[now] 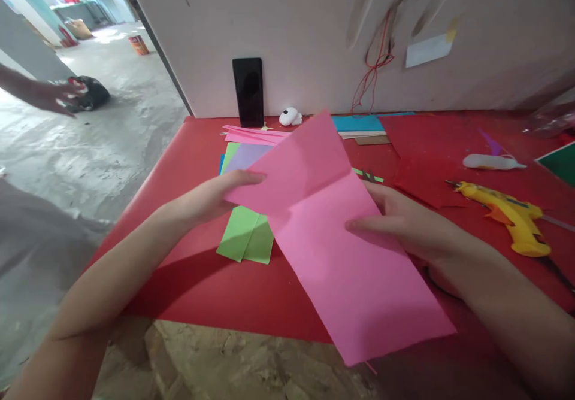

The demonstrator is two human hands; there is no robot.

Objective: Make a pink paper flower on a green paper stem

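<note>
Bright-pink straight-edged paper point(332, 256) is gripped by the left hand point(219, 193) and right hand point(399, 217); a yellow pistol-shaped plastic glue gun point(516, 217) lies right of the latter.

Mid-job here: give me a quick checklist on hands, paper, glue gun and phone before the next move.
1. Left hand gripping the pink paper: ok, at its upper-left part.
2. Right hand gripping it: ok, thumb on top.
3. Pink paper flat on the red table: not ok, held up.
4. Yellow glue gun apart from the paper: ok, lying to the right.
5. Glue gun's heat off: cannot tell.
6. Phone upright: ok, against the wall.
</note>
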